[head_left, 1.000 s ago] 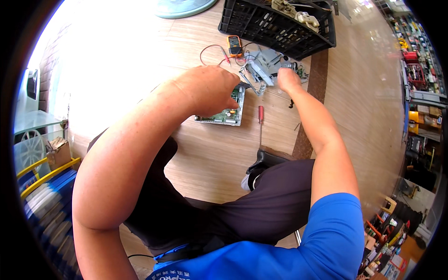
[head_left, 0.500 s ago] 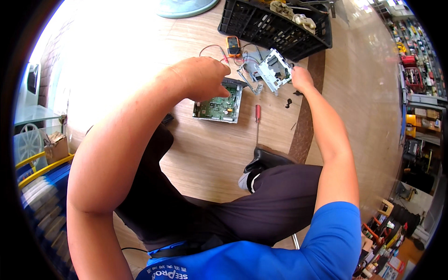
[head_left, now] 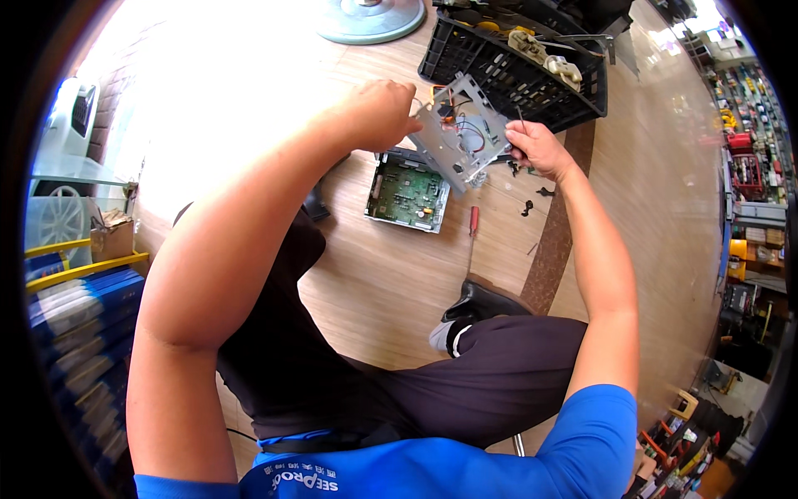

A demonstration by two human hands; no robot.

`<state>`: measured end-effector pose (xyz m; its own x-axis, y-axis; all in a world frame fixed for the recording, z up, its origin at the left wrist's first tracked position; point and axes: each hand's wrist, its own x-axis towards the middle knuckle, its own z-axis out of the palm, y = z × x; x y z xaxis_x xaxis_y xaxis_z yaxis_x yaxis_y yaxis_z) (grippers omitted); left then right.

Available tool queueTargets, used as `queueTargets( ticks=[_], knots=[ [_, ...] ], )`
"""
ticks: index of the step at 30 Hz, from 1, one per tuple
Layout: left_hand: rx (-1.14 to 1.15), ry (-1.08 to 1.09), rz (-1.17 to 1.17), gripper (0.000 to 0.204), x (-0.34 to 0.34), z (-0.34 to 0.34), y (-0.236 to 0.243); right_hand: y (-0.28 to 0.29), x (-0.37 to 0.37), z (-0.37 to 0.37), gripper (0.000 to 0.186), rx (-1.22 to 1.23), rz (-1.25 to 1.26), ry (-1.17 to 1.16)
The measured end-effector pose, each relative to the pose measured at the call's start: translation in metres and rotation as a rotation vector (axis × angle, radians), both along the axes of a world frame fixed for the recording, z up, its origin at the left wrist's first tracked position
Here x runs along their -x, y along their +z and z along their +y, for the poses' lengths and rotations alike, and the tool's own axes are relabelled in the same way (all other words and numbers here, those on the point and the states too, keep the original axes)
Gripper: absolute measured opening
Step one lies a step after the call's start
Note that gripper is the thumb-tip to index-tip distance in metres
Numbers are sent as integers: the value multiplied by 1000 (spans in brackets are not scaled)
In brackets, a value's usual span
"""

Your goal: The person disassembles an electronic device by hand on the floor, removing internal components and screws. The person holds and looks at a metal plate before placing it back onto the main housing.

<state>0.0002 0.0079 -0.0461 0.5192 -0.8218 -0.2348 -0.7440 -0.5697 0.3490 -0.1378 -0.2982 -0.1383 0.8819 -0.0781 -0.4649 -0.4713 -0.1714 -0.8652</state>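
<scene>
A silvery metal bracket plate (head_left: 440, 147) with a large opening is raised off the floor and tilted between my hands. My left hand (head_left: 384, 112) has its fingers closed at the plate's left edge. My right hand (head_left: 539, 151) pinches its right edge; a thin dark shaft sticks up beside those fingers, its kind unclear. Just below the plate, a green circuit board (head_left: 407, 190) sits in an open metal housing on the floor. Wires show through the opening, and an orange meter is mostly hidden behind the plate.
A red-handled screwdriver (head_left: 474, 219) points toward my black shoe (head_left: 486, 301). Small black parts (head_left: 527, 208) lie right of the plate. Behind stands a black plastic crate (head_left: 465, 60) full of parts, with a round grey-green base (head_left: 374, 29) to its left.
The metal plate has come up off the floor and tilted. My left hand has moved from above the circuit board to the plate's left edge. The whole view has shifted slightly.
</scene>
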Motion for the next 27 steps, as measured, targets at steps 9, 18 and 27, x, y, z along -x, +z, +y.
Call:
queueTargets(
  ticks=[9,18,27],
  knots=[
    [306,325,-31,22,-17,-8,3,-20,-39,9,23,-310,-118,-33],
    [430,289,-91,19,-4,-7,29,-145,4,66,20,1090,269,281],
    [367,223,-111,17,6,-23,27,-162,5,45,22,1059,314,357]
  ],
)
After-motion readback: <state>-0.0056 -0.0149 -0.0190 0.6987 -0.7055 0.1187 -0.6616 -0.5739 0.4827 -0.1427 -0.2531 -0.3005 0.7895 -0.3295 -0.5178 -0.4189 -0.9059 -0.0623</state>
